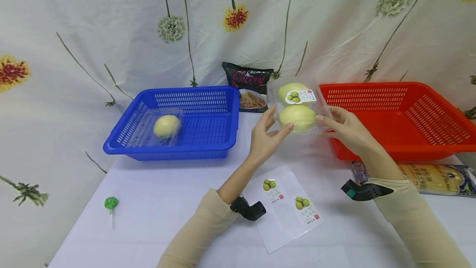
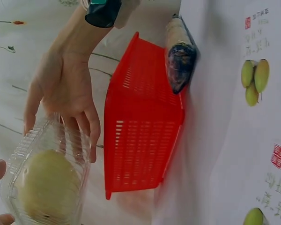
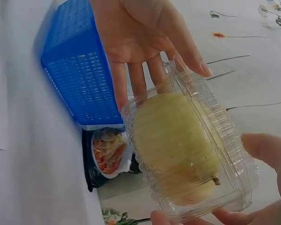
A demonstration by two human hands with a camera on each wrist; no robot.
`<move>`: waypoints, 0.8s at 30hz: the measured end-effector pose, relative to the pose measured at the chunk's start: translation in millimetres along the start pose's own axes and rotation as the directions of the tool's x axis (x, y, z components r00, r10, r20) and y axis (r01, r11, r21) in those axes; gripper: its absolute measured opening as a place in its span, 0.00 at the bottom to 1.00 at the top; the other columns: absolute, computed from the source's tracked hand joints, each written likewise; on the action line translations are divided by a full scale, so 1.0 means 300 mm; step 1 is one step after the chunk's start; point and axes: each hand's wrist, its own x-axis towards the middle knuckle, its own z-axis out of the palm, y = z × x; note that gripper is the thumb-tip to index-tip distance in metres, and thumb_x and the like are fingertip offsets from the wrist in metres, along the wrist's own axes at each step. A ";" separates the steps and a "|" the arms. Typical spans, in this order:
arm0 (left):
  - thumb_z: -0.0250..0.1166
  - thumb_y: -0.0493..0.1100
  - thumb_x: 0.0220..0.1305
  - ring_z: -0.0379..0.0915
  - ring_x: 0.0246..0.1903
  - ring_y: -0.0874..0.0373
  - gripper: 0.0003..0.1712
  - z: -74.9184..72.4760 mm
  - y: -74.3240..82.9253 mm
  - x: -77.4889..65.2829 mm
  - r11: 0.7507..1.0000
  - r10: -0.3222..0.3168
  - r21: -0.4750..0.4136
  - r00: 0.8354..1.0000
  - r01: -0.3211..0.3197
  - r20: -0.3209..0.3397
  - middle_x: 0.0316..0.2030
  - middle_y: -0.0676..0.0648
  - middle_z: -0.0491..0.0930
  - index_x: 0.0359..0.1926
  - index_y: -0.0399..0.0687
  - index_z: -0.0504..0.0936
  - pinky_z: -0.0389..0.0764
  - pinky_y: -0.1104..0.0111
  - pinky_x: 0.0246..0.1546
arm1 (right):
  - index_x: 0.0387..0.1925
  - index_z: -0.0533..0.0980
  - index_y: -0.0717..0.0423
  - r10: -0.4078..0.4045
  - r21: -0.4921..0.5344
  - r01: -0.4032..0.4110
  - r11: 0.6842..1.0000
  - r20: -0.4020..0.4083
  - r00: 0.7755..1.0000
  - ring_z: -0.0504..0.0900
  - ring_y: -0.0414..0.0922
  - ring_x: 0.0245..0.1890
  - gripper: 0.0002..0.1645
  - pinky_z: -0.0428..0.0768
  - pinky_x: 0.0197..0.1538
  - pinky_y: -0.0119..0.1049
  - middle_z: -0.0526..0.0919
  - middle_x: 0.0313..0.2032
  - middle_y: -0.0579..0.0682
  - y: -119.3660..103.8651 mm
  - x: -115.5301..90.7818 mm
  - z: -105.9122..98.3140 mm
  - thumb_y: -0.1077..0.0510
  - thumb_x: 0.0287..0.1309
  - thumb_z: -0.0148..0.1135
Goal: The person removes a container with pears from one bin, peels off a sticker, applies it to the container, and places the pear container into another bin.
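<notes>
A clear plastic clamshell box (image 1: 321, 104) with two pale yellow-green mangoes (image 1: 297, 118) inside is held up above the table. On its top sits a white sticker (image 1: 302, 96) printed with green fruit. My left hand (image 1: 265, 137) grips the box's near left side, thumb over the lid. At the right side my right hand (image 1: 347, 129) grips it between thumb and fingers. The left wrist view shows the right hand's fingers (image 2: 79, 126) partly behind the clear wall. Below lies a white sheet (image 1: 284, 214) bearing two more fruit stickers.
To the left, a blue basket (image 1: 171, 152) holds another clear box (image 1: 143, 127) with one mango (image 1: 166, 126). A red basket (image 1: 409, 152) stands right, a pasta packet (image 1: 433, 179) before it. A black curry packet (image 1: 249, 80) stands behind; a green lollipop (image 1: 110, 203) lies front left.
</notes>
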 end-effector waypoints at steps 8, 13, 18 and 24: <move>0.67 0.42 0.58 0.62 0.63 0.42 0.38 0.064 0.053 0.030 0.999 0.024 -0.024 0.999 -0.023 0.026 0.68 0.46 0.62 0.68 0.45 0.63 0.76 0.59 0.51 | 0.71 0.50 0.59 0.014 -0.008 -0.014 1.000 -0.029 0.999 0.67 0.52 0.57 0.44 0.78 0.45 0.27 0.62 0.63 0.60 0.001 -0.023 -0.083 0.40 0.64 0.51; 0.66 0.44 0.58 0.63 0.63 0.44 0.38 0.108 0.087 0.068 0.999 0.032 -0.009 0.998 -0.031 0.057 0.68 0.47 0.61 0.68 0.46 0.63 0.78 0.64 0.49 | 0.72 0.50 0.56 0.023 0.019 -0.023 1.000 -0.026 0.999 0.68 0.43 0.55 0.42 0.78 0.45 0.27 0.63 0.62 0.53 -0.006 -0.028 -0.150 0.41 0.65 0.50; 0.66 0.48 0.59 0.67 0.61 0.46 0.37 0.155 0.121 0.117 0.999 0.007 0.051 0.998 -0.011 0.068 0.67 0.48 0.64 0.68 0.48 0.64 0.78 0.69 0.47 | 0.73 0.44 0.55 0.072 0.035 -0.072 0.997 -0.001 0.997 0.65 0.43 0.56 0.45 0.78 0.45 0.27 0.57 0.66 0.53 -0.020 -0.014 -0.226 0.39 0.65 0.49; 0.66 0.50 0.58 0.69 0.59 0.50 0.37 0.220 0.142 0.166 0.998 -0.021 0.065 0.997 0.017 0.070 0.65 0.49 0.66 0.67 0.50 0.65 0.75 0.66 0.53 | 0.73 0.45 0.55 0.096 0.045 -0.098 0.994 0.030 0.995 0.73 0.36 0.48 0.43 0.79 0.45 0.29 0.60 0.62 0.47 -0.011 0.007 -0.319 0.41 0.67 0.47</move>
